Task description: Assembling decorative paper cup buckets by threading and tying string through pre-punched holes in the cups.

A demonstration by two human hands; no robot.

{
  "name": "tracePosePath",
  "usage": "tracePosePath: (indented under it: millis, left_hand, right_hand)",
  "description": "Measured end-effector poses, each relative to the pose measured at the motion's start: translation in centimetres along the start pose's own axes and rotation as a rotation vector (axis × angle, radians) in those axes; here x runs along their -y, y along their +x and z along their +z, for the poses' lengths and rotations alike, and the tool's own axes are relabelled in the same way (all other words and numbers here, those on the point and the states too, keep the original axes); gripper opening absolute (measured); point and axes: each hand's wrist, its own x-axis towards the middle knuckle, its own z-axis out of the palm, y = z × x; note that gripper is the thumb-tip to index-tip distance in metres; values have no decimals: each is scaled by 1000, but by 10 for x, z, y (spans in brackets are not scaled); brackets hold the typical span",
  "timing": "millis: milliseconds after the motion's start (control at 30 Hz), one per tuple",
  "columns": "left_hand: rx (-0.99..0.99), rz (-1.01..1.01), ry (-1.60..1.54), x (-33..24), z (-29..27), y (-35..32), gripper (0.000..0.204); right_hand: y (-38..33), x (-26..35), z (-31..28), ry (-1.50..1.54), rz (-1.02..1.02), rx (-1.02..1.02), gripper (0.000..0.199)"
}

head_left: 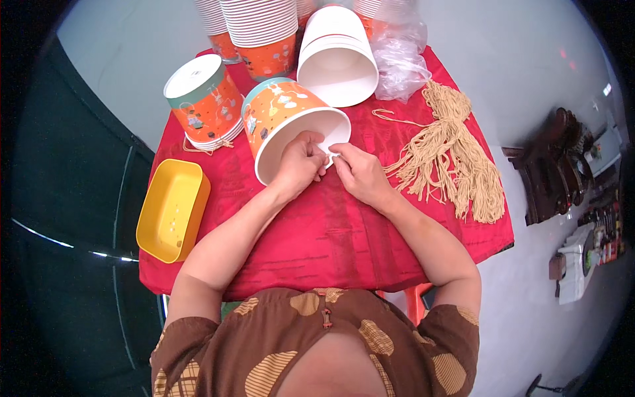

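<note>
An orange paper bucket [284, 106] with a white inside lies tilted on the table, its mouth facing me. My left hand [303, 162] is in front of that mouth, its fingers curled together near the lower right rim. Close beside it, at the rim, my right hand [360, 173] has thumb and fingers pinched. A small white bit [333, 156] shows between the two hands; the fingers hide most of it, and I cannot tell its kind. To the right lies a bundle of tan cords [456, 149], with one loose strand trailing left.
A yellow tub [173, 212] with small pale bits inside stands at the left. Behind it, an upside-down orange bucket [205, 99] has cord around its base. Stacked buckets [264, 40], white nested buckets [337, 59] and a clear plastic bag [400, 63] fill the back of the red-covered table [317, 245].
</note>
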Motion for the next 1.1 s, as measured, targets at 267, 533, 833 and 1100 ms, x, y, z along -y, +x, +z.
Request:
tracePosePath:
  millis: [267, 533, 833, 1100]
  left_hand:
    - [-23, 44, 27, 4, 1, -1, 35]
    - [-40, 57, 83, 0, 4, -1, 28]
    - [18, 64, 82, 5, 5, 3, 3]
    - [-55, 21, 66, -1, 7, 0, 4]
  right_hand:
    - [3, 3, 1, -67, 111, 30, 17]
    - [3, -3, 7, -133, 122, 26, 8]
    - [6, -10, 9, 49, 239, -75, 8]
    - [1, 8, 4, -117, 106, -41, 11]
